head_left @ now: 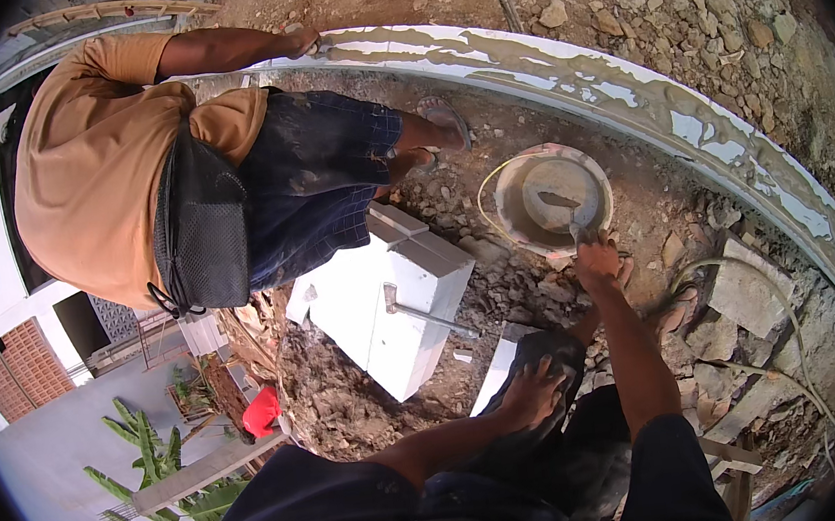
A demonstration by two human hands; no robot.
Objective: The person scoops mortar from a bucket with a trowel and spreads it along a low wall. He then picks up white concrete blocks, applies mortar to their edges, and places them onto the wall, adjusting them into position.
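My right hand grips the handle of a trowel, its metal blade inside a round bucket that holds some grey wet material. My left hand rests on my dark-clothed knee, fingers spread. Left of the bucket sit stacked white blocks with a mallet-like tool lying on top. Behind the bucket runs a curved course of white blocks, its top smeared with grey mortar.
A co-worker in an orange shirt bends at the upper left, a hand at the block course. Broken rubble and a hose lie at the right. A person in red, plants and buildings show at the lower left.
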